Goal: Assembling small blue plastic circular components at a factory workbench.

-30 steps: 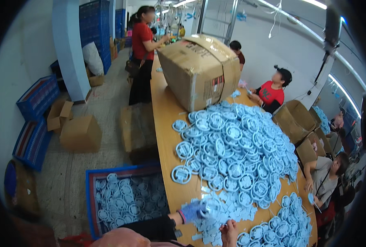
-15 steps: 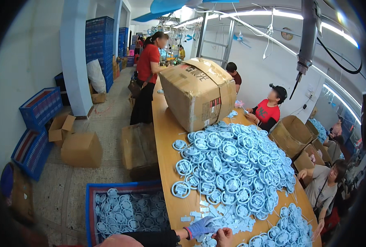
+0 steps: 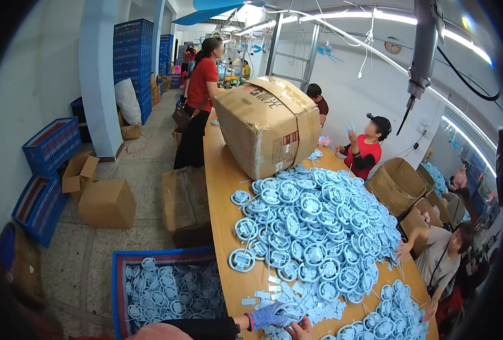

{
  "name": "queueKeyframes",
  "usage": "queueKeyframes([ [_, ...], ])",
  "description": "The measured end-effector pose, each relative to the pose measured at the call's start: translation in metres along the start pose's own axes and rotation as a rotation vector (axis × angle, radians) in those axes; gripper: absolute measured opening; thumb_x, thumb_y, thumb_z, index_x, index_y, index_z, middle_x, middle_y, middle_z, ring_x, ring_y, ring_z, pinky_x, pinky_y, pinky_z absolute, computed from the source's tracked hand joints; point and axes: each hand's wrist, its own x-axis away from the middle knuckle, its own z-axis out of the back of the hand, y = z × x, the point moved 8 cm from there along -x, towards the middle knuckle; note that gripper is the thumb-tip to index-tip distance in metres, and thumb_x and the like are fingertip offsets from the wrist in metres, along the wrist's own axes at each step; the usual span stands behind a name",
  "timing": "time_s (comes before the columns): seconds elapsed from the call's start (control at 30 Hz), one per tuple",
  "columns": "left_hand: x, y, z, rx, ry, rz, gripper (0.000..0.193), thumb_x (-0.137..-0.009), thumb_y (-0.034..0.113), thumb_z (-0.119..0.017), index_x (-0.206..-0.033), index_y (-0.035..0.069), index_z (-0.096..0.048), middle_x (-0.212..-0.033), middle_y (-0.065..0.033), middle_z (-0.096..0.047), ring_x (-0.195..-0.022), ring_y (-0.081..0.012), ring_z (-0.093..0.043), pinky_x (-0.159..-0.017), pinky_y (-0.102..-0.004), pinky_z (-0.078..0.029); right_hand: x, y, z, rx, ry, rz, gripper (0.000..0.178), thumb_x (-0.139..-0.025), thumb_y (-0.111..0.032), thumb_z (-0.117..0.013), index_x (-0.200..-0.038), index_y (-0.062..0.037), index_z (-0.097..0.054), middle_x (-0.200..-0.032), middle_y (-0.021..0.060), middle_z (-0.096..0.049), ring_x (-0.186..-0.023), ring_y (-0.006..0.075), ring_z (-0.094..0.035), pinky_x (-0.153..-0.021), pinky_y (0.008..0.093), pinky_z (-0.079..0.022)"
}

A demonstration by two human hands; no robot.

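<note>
In a purple-grey glove, my left hand (image 3: pixel 265 315) is closed on a round light-blue plastic part (image 3: pixel 291 310) at the table's near edge. My bare right hand (image 3: pixel 301 328) is beside it, fingers bent together at the part's near side; whether they grip the part or something small is hidden. Just beyond my hands lie scattered small flat light-blue pieces (image 3: pixel 297 296). Past those rises a large heap of round light-blue parts (image 3: pixel 319 226) with thin stems. A smaller heap of similar parts (image 3: pixel 384 317) lies to the right of my hands.
A large taped carton (image 3: pixel 271 127) stands on the wooden table (image 3: pixel 220 209) behind the heap. Left of the table, a blue crate (image 3: pixel 115 283) holds more parts. An electric screwdriver (image 3: pixel 421 68) hangs at upper right. Co-workers (image 3: pixel 447 255) are along the table's right side.
A round part now shows in my left hand, and my right hand is close against it. The seated co-worker in red has raised a light-blue piece; the nearer co-worker's hand reaches the heap.
</note>
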Motion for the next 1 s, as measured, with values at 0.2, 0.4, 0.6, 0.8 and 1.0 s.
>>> queueKeyframes([
  [0.2,-0.01,0.039,-0.007,-0.49,0.118,-0.181,0.074,-0.076,0.043,-0.073,-0.13,0.003,-0.043,-0.119,-0.0135,-0.055,-0.105,-0.0217,-0.055,-0.09,-0.0323,-0.044,-0.013,0.006,0.011,-0.036,0.043,0.038,0.075,-0.089,-0.022,-0.063,-0.141,0.0098,-0.019,-0.132,0.023,-0.044,-0.109,0.0269,-0.054,-0.088,0.0349,-0.049],
  [0.4,-0.013,0.063,-0.03,-0.529,0.036,-0.226,0.074,-0.076,0.045,-0.073,-0.126,-0.002,-0.046,-0.115,-0.014,-0.058,-0.104,-0.0215,-0.055,-0.09,-0.0326,-0.044,0.006,-0.012,0.013,-0.052,0.157,0.068,0.063,-0.092,-0.021,-0.06,-0.137,0.0095,-0.029,-0.12,0.0162,-0.05,-0.101,0.023,-0.055,-0.085,0.0335,-0.05],
  [0.6,0.018,0.106,-0.066,-0.532,0.014,-0.319,0.061,-0.073,0.034,-0.073,-0.121,0.003,-0.052,-0.113,-0.0115,-0.06,-0.106,-0.0234,-0.054,-0.094,-0.0368,-0.041,0.007,-0.006,0.02,-0.164,0.1,0.048,0.065,-0.091,-0.021,-0.06,-0.139,0.0074,-0.026,-0.13,0.0172,-0.043,-0.11,0.0239,-0.05,-0.086,0.0374,-0.051],
  [0.8,0.01,0.109,-0.064,-0.623,0.065,-0.218,0.042,-0.075,0.024,-0.071,-0.111,0.004,-0.061,-0.11,-0.0103,-0.062,-0.103,-0.0197,-0.056,-0.092,-0.0346,-0.043,0.003,0.001,0.03,-0.108,0.107,0.015,0.069,-0.09,-0.02,-0.062,-0.14,0.0069,-0.023,-0.133,0.0188,-0.042,-0.109,0.0257,-0.052,-0.085,0.0368,-0.05],
  [1.0,-0.025,0.039,-0.032,-0.55,0.04,-0.067,0.077,-0.076,0.047,-0.072,-0.128,-0.001,-0.043,-0.119,-0.0146,-0.056,-0.108,-0.0232,-0.053,-0.093,-0.0331,-0.041,0.009,-0.006,0.03,-0.073,0.121,0.073,0.078,-0.087,-0.023,-0.065,-0.144,0.0015,-0.018,-0.131,0.0201,-0.042,-0.106,0.0265,-0.054,-0.083,0.0359,-0.05],
])
